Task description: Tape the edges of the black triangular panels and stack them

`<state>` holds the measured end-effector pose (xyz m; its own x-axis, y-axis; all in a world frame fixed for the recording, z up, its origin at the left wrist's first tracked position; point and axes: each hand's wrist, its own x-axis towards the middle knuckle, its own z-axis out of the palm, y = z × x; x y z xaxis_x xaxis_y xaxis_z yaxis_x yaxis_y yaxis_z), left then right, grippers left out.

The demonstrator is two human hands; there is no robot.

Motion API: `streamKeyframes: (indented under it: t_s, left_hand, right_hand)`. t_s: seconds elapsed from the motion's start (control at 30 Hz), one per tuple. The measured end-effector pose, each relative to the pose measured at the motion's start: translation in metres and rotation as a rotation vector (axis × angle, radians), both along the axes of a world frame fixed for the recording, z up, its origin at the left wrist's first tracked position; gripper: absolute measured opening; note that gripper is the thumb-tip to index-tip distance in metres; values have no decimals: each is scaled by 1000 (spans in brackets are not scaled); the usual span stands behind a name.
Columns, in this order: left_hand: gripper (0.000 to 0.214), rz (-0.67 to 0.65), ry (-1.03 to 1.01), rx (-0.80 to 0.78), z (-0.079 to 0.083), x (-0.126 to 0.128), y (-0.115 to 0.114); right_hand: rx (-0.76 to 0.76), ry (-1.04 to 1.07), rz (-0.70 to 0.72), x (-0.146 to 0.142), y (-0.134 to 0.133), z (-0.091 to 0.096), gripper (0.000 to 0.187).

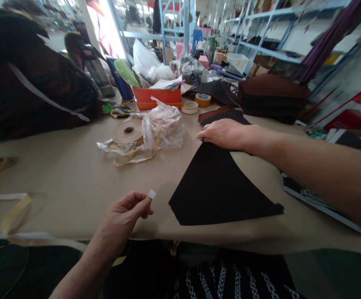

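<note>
My left hand point(130, 209) is just over the table's near edge, thumb and fingers pinched on the end of a pale tape strip point(151, 194) whose white tip sticks out. More of this kind of tape point(16, 211) trails over the table's left front edge; whether it is one length I cannot see. To the right lies a flat black fabric piece point(220, 187), wide at the near side and narrowing away from me. My right hand point(222, 133) is closed at its narrow part, with the fingertips partly hidden. A brown piece point(211, 115) shows beyond that hand.
A tape roll point(118, 132) lies beside crumpled clear plastic point(164, 126). Behind are scissors point(122, 111), a red box point(158, 99) and two smaller tape rolls point(202, 99). A dark bulky heap point(27, 83) stands left, a stack of brown and black pieces point(270, 97) right.
</note>
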<state>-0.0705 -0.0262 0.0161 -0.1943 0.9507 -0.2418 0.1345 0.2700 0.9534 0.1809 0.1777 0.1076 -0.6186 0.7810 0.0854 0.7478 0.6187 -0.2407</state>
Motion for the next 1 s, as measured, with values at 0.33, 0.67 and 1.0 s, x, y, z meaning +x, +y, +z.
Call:
streamKeyframes:
  t_s: [0.33, 0.67, 1.0]
  left_hand:
    - [19, -436, -13, -243, 1, 63, -11]
    - [20, -569, 254, -185, 4, 103, -5]
    - [29, -646, 301, -276, -3, 113, -1]
  right_hand:
    - [-609, 389, -15, 18, -108, -66, 23]
    - [-1014, 692, -251, 52, -180, -95, 18]
    - [-852, 698, -356, 103, -174, -97, 9]
